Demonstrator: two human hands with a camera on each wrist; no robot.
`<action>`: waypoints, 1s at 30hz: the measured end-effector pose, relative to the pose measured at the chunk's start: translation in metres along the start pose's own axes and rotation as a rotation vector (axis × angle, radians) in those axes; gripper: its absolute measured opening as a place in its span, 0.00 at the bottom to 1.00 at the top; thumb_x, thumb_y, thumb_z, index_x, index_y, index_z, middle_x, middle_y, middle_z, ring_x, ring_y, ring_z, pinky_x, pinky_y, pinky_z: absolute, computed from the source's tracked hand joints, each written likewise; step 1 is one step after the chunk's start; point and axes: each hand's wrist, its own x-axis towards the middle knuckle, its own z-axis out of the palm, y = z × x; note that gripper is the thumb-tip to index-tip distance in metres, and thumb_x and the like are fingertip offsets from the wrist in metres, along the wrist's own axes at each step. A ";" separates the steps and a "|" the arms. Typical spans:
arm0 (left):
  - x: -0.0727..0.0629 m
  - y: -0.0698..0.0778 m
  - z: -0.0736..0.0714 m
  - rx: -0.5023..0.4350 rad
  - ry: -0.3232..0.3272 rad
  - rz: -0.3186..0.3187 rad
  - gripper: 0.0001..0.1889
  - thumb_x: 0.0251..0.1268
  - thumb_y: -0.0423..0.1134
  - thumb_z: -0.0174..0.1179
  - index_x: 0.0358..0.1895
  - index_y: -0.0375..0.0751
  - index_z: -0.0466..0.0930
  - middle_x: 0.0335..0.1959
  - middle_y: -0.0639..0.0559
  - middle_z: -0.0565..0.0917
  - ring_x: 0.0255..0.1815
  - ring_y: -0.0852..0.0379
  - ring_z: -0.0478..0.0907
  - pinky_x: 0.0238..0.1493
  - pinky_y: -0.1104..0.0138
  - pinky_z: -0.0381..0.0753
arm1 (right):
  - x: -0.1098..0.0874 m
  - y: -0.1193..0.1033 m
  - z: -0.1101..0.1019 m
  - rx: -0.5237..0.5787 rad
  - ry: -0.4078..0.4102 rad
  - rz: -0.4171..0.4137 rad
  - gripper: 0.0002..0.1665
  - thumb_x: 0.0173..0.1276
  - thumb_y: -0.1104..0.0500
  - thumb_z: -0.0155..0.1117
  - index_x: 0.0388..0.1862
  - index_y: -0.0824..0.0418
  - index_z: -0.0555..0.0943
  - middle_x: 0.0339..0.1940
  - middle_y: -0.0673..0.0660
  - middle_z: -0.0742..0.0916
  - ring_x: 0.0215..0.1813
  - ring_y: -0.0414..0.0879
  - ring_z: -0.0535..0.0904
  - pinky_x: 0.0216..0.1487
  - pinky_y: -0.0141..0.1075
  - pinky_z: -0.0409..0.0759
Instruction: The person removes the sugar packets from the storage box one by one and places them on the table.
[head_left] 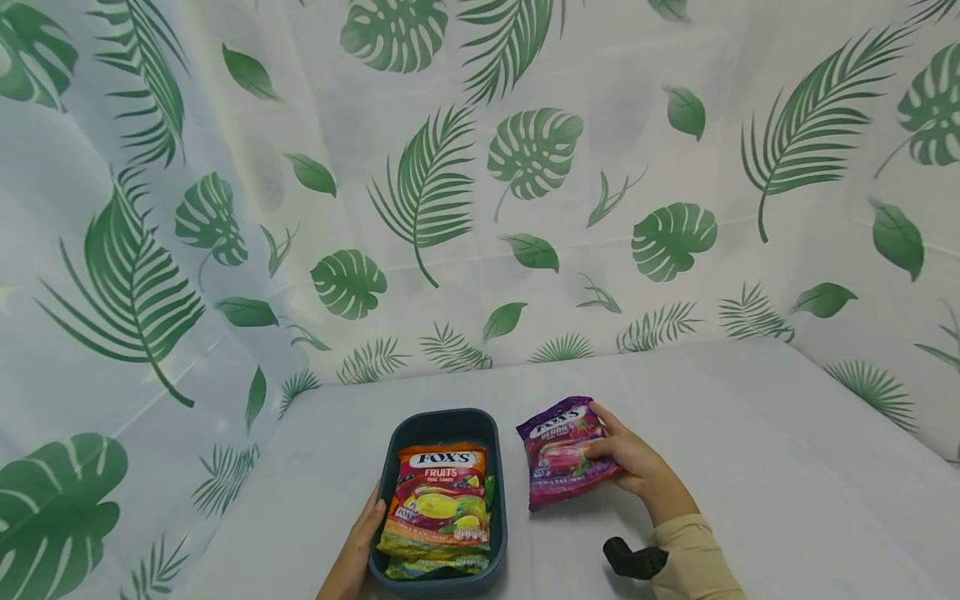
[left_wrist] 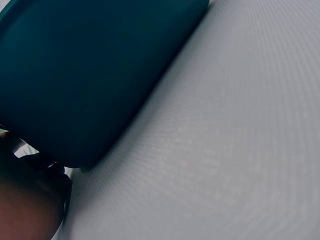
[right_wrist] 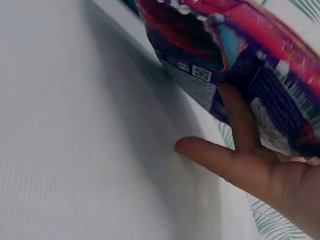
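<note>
In the head view, a purple and pink bag of Fox's Berries candy [head_left: 564,454] is held up at the right of the container by my right hand [head_left: 633,458]. The thumb lies across its front. The right wrist view shows the back of the candy bag [right_wrist: 200,50], with fingers of the right hand [right_wrist: 265,170] against it. A dark teal container [head_left: 497,500] stands to the left, and my left hand [head_left: 362,533] holds its left side at the rim. Inside lies an orange and red Fox's Fruits bag [head_left: 435,500] on top of other packets, mostly hidden.
The white table [head_left: 787,475] spreads around the container, with a leaf-patterned curtain [head_left: 525,250] behind and at the sides. A black device [head_left: 633,560] sits at the right wrist, by the beige sleeve [head_left: 690,554].
</note>
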 end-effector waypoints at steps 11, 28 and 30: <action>0.000 0.000 0.000 0.006 0.009 0.005 0.39 0.70 0.62 0.29 0.71 0.46 0.20 0.72 0.36 0.29 0.72 0.34 0.33 0.67 0.41 0.42 | 0.002 0.004 0.001 -0.159 0.057 -0.013 0.54 0.54 0.76 0.49 0.74 0.52 0.36 0.70 0.74 0.49 0.52 0.56 0.70 0.42 0.39 0.78; 0.001 -0.001 0.002 0.033 0.052 -0.003 0.40 0.69 0.63 0.29 0.71 0.44 0.22 0.72 0.35 0.30 0.71 0.34 0.33 0.66 0.40 0.40 | -0.002 0.003 0.008 -0.416 0.110 0.003 0.55 0.49 0.75 0.50 0.74 0.59 0.38 0.71 0.73 0.41 0.69 0.70 0.41 0.67 0.62 0.45; 0.001 -0.001 0.001 0.028 0.051 -0.009 0.40 0.69 0.63 0.29 0.71 0.44 0.22 0.72 0.34 0.30 0.71 0.33 0.33 0.66 0.40 0.40 | -0.002 0.003 0.008 -0.428 0.111 0.004 0.55 0.48 0.75 0.50 0.74 0.59 0.38 0.71 0.73 0.41 0.70 0.71 0.39 0.66 0.63 0.43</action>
